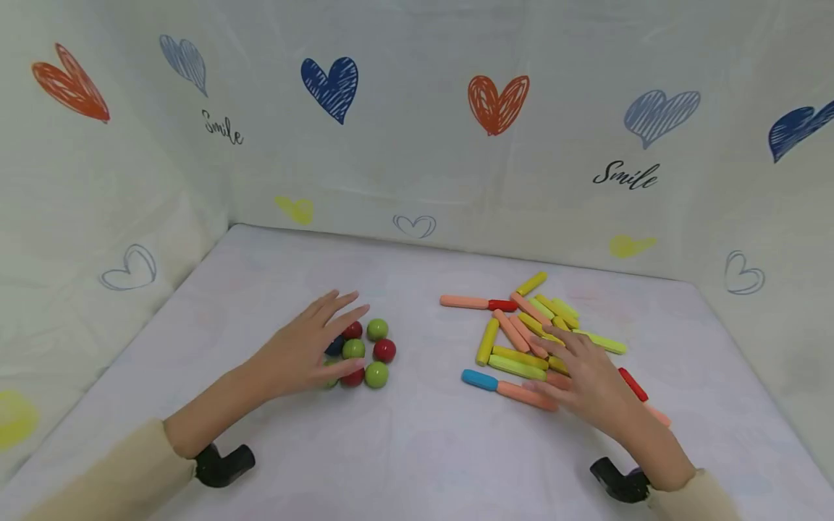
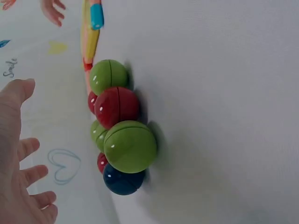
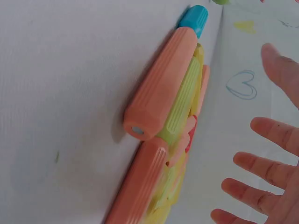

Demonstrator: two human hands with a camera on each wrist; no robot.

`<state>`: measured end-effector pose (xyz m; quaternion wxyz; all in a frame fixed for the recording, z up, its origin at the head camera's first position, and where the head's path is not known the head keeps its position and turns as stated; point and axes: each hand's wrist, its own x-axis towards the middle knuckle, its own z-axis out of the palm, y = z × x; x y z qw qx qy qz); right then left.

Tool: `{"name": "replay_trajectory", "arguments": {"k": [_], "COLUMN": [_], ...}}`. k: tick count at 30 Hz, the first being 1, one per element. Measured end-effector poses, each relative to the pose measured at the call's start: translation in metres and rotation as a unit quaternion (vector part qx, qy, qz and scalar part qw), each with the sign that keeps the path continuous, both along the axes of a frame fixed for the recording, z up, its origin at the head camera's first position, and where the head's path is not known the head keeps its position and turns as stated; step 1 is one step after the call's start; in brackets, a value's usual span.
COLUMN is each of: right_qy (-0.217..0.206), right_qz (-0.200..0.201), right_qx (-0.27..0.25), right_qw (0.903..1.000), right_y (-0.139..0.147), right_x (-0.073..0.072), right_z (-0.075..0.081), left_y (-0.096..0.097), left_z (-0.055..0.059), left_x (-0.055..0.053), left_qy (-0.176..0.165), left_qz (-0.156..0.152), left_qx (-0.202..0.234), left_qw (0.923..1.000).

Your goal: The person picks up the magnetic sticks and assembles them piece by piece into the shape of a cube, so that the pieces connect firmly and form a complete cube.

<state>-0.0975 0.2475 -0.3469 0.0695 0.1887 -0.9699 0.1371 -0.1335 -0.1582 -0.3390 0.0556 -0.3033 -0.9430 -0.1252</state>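
My left hand hovers over a cluster of small glossy balls on the left, fingers spread and holding nothing. Among them are a red ball, a green ball and a dark blue ball; the hand partly hides several in the head view. On the right, my right hand hangs with spread fingers over a loose pile of stubby, marker-like sticks. A salmon stick with a blue end lies nearest the front. Yellow sticks, light green sticks and a red-ended salmon stick lie around it.
A white-covered table bears both groups, with a gap between them. White cloth walls printed with hearts and "Smile" stand at the back and sides. Each wrist carries a black camera mount.
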Motion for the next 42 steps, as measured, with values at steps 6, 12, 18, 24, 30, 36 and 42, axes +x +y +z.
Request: {"name": "replay_trajectory", "arguments": {"k": [6,12,18,24,30,36,42], "right_qy": [-0.037,-0.108,-0.135,-0.140,-0.135,-0.144,-0.138], "right_qz": [-0.004,-0.024,-0.017,-0.032,-0.030,-0.038,-0.029], "right_qx": [-0.034,-0.059,-0.072,-0.072,-0.073,-0.083,-0.086], "right_qw": [0.9987,0.9921,0.9881,0.9870,0.9877,0.9854,0.9863], "right_y": [-0.006,-0.010,-0.006,-0.006,-0.013,-0.014,-0.014], "right_x": [0.008,0.011,0.010,0.011,0.009,0.009,0.008], "right_z": [-0.008,-0.015,-0.022,-0.026,-0.027,-0.027,-0.029], "left_y": [-0.003,0.002,0.013,0.024,0.032,0.039,0.043], "left_z": [-0.007,-0.011,-0.017,-0.024,-0.031,-0.037,-0.041], "left_x": [0.011,0.019,0.022,0.025,0.027,0.026,0.024], "left_qy": [-0.018,-0.044,-0.046,-0.055,-0.036,-0.001,-0.002], "left_qz": [0.016,0.022,0.004,0.008,0.030,0.033,0.030], "left_qx": [0.031,0.068,0.107,0.127,0.121,0.100,0.063], "left_qw": [0.9992,0.9965,0.9932,0.9903,0.9916,0.9945,0.9976]}}
